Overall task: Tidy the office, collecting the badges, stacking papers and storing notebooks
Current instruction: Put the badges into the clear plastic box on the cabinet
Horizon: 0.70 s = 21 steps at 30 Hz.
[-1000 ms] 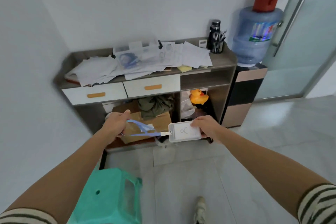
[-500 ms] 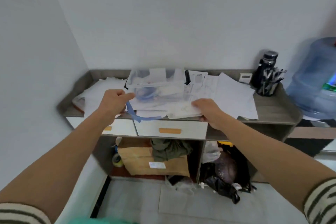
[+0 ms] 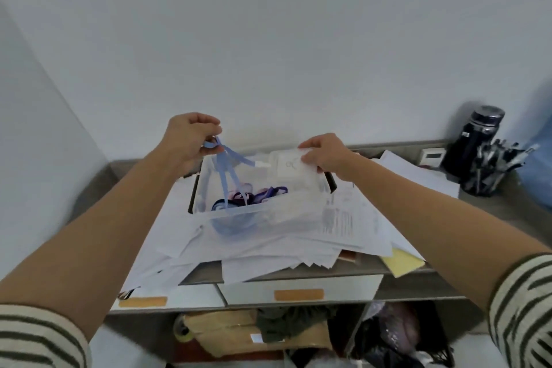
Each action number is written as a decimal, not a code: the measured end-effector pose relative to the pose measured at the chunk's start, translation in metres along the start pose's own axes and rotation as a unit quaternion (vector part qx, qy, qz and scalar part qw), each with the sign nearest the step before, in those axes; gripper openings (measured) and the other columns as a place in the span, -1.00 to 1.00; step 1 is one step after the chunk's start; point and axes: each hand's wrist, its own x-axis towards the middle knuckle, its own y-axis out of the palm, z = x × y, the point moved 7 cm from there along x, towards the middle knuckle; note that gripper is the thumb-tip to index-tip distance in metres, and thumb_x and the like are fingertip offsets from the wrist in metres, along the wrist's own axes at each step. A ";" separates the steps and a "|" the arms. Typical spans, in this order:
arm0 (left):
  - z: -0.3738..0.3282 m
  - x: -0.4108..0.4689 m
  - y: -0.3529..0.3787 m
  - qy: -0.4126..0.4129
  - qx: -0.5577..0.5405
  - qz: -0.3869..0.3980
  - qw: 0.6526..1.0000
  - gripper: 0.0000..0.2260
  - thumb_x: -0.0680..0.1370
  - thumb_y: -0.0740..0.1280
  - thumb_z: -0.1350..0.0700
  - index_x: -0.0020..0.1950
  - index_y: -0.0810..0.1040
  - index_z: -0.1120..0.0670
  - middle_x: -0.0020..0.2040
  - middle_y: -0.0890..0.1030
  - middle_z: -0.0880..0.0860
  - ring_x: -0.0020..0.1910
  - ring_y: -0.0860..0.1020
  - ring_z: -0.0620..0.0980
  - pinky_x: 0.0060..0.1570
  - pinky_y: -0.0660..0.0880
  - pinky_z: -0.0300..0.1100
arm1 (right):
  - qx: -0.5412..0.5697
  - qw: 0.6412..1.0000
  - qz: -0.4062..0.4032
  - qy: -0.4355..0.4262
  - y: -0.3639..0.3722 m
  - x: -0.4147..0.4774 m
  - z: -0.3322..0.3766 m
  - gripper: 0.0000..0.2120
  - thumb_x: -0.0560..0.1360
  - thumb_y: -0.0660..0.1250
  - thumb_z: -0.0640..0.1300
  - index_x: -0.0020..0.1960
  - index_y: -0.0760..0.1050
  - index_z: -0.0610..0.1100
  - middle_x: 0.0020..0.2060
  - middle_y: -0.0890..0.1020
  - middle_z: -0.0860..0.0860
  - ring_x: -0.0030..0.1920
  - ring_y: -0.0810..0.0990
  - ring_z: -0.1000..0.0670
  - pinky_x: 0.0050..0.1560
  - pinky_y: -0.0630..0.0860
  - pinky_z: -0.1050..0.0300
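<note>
"Badge holder (image 3: 291, 166), where is it?"

"Pinched at its right edge by the right hand (image 3: 327, 155). Thumb and fingers (image 3: 307, 148) are closed on the clear sleeve, which is held level over the clear plastic box (image 3: 260, 213)."

"And the left hand (image 3: 191, 140)?"

"Its fingers (image 3: 209, 128) are curled tight together, pinching the light blue lanyard (image 3: 231, 163). One strand runs from them across to the clip on the holder. The loops drop below them into the box, onto other lanyards (image 3: 264, 192), dark blue and purple."

"What lies under the box?"

"Loose papers (image 3: 268, 251), fanned over the surface (image 3: 493, 212) and past its front edge, above two white drawers (image 3: 248, 290). Well right of the right fingers stand a black bottle (image 3: 475, 140) and a pen cup (image 3: 490, 172); whether they touch, I cannot tell. A yellow sheet (image 3: 401, 263) pokes out from under the papers."
</note>
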 end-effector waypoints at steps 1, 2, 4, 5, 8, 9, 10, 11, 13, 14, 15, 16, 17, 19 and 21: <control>0.010 0.012 0.004 -0.009 0.017 0.019 1.000 -0.87 0.52 0.34 0.37 -0.17 0.57 0.18 -0.31 0.49 0.12 -0.38 0.52 -0.03 -0.37 0.63 -0.20 | -0.034 0.999 0.013 0.010 0.005 0.009 -0.004 -0.74 0.50 0.32 -0.37 0.16 0.59 -0.22 -0.06 0.59 -0.12 -0.14 0.58 -0.05 -0.31 0.57 0.21; 0.023 0.020 0.009 -0.017 0.042 0.041 0.998 -0.87 0.53 0.33 0.38 -0.17 0.58 0.19 -0.29 0.50 0.13 -0.35 0.52 -0.01 -0.37 0.63 -0.19 | -0.067 0.997 0.031 0.018 0.010 0.013 -0.008 -0.74 0.50 0.31 -0.38 0.16 0.59 -0.23 -0.07 0.59 -0.13 -0.13 0.57 -0.07 -0.28 0.56 0.19; 0.053 0.035 0.015 -0.039 0.116 0.088 0.989 -0.87 0.53 0.32 0.38 -0.15 0.60 0.21 -0.26 0.54 0.16 -0.33 0.55 0.03 -0.37 0.62 -0.19 | -0.139 0.988 0.067 0.023 0.018 0.024 -0.013 -0.74 0.50 0.29 -0.38 0.16 0.60 -0.24 -0.06 0.59 -0.14 -0.12 0.55 -0.07 -0.29 0.53 0.20; 0.070 0.041 0.017 -0.050 0.167 0.113 0.978 -0.87 0.53 0.32 0.38 -0.14 0.61 0.22 -0.26 0.56 0.18 -0.33 0.57 0.04 -0.37 0.62 -0.19 | -0.178 0.980 0.084 0.023 0.022 0.030 -0.015 -0.73 0.50 0.28 -0.39 0.16 0.60 -0.24 -0.05 0.59 -0.14 -0.12 0.55 -0.08 -0.30 0.51 0.20; 0.122 0.052 0.022 -0.085 0.318 0.204 0.922 -0.88 0.52 0.30 0.37 -0.07 0.63 0.25 -0.25 0.63 0.24 -0.31 0.60 0.07 -0.32 0.63 -0.14 | -0.269 0.955 0.125 0.014 0.036 0.045 -0.016 -0.69 0.49 0.27 -0.37 0.18 0.61 -0.22 0.04 0.63 -0.12 -0.02 0.63 -0.12 -0.18 0.59 0.14; 0.136 0.050 0.023 -0.095 0.355 0.229 0.901 -0.88 0.52 0.30 0.36 -0.06 0.64 0.25 -0.22 0.65 0.26 -0.32 0.61 0.06 -0.33 0.62 -0.16 | -0.306 0.942 0.135 0.003 0.041 0.046 -0.015 -0.69 0.49 0.27 -0.36 0.18 0.61 -0.20 0.07 0.64 -0.10 0.03 0.64 -0.12 -0.09 0.62 0.11; 0.146 0.048 0.026 -0.103 0.386 0.249 0.882 -0.89 0.53 0.31 0.34 -0.07 0.64 0.25 -0.20 0.66 0.26 -0.33 0.61 0.05 -0.35 0.60 -0.20 | -0.346 0.927 0.146 -0.010 0.046 0.046 -0.015 -0.69 0.49 0.27 -0.34 0.18 0.62 -0.18 0.09 0.65 -0.08 0.06 0.64 -0.11 -0.01 0.61 0.09; 0.154 0.049 0.029 -0.102 0.413 0.266 0.865 -0.89 0.53 0.31 0.32 -0.09 0.64 0.25 -0.20 0.66 0.25 -0.34 0.60 0.03 -0.37 0.57 -0.24 | -0.385 0.909 0.156 -0.022 0.053 0.049 -0.017 -0.70 0.48 0.28 -0.32 0.16 0.63 -0.16 0.09 0.66 -0.05 0.07 0.63 -0.10 0.02 0.60 0.09; 0.161 0.051 0.041 -0.081 0.467 0.297 0.829 -0.88 0.52 0.31 0.28 -0.07 0.65 0.22 -0.23 0.63 0.17 -0.35 0.56 0.02 -0.41 0.51 -0.30 | -0.459 0.871 0.169 -0.039 0.065 0.056 -0.024 -0.75 0.47 0.31 -0.27 0.11 0.64 -0.16 0.01 0.66 -0.06 0.05 0.62 -0.10 -0.05 0.57 0.11; 0.161 0.049 0.047 -0.063 0.496 0.316 0.806 -0.89 0.52 0.31 0.24 -0.05 0.64 0.19 -0.24 0.59 0.10 -0.32 0.54 0.02 -0.40 0.49 -0.29 | -0.492 0.852 0.172 -0.045 0.070 0.059 -0.029 -0.80 0.47 0.33 -0.24 0.07 0.62 -0.17 -0.06 0.64 -0.08 0.00 0.61 -0.12 -0.11 0.54 0.11; 0.164 0.049 0.053 -0.044 0.527 0.331 0.781 -0.91 0.52 0.31 0.20 -0.07 0.60 0.16 -0.22 0.54 0.06 -0.28 0.50 0.03 -0.36 0.45 -0.26 | -0.519 0.835 0.174 -0.047 0.076 0.064 -0.034 -0.87 0.47 0.35 -0.22 0.02 0.56 -0.18 -0.12 0.59 -0.08 -0.05 0.59 -0.12 -0.16 0.49 0.11; 0.165 0.048 0.058 -0.025 0.560 0.341 0.755 -0.94 0.52 0.30 0.16 -0.11 0.54 0.13 -0.19 0.51 0.06 -0.24 0.46 0.04 -0.31 0.39 -0.22 | -0.539 0.822 0.175 -0.052 0.079 0.068 -0.038 -0.89 0.47 0.36 -0.19 -0.03 0.47 -0.15 -0.16 0.53 -0.07 -0.10 0.55 -0.11 -0.18 0.45 0.11; 0.168 0.047 0.062 -0.014 0.585 0.345 0.733 -0.91 0.53 0.29 0.13 -0.14 0.48 0.13 -0.16 0.49 0.08 -0.21 0.43 0.05 -0.26 0.34 -0.19 | -0.555 0.811 0.177 -0.054 0.082 0.070 -0.041 -0.84 0.47 0.38 -0.16 -0.05 0.40 -0.11 -0.20 0.48 -0.04 -0.15 0.51 -0.09 -0.19 0.42 0.10; 0.177 0.049 0.064 -0.023 0.609 0.353 0.709 -0.86 0.56 0.26 0.11 -0.16 0.49 0.14 -0.11 0.52 0.14 -0.18 0.43 0.05 -0.19 0.32 -0.18 | -0.585 0.786 0.188 -0.064 0.088 0.076 -0.047 -0.76 0.46 0.42 -0.11 -0.06 0.35 -0.09 -0.26 0.41 0.01 -0.22 0.45 -0.03 -0.21 0.39 0.10; 0.184 0.050 0.067 -0.037 0.617 0.360 0.699 -0.84 0.59 0.26 0.10 -0.08 0.56 0.15 -0.06 0.58 0.14 -0.19 0.44 0.01 -0.14 0.34 -0.22 | -0.619 0.758 0.191 -0.077 0.092 0.079 -0.052 -0.74 0.44 0.44 -0.08 -0.01 0.39 -0.09 -0.23 0.43 0.01 -0.23 0.45 -0.03 -0.21 0.39 0.09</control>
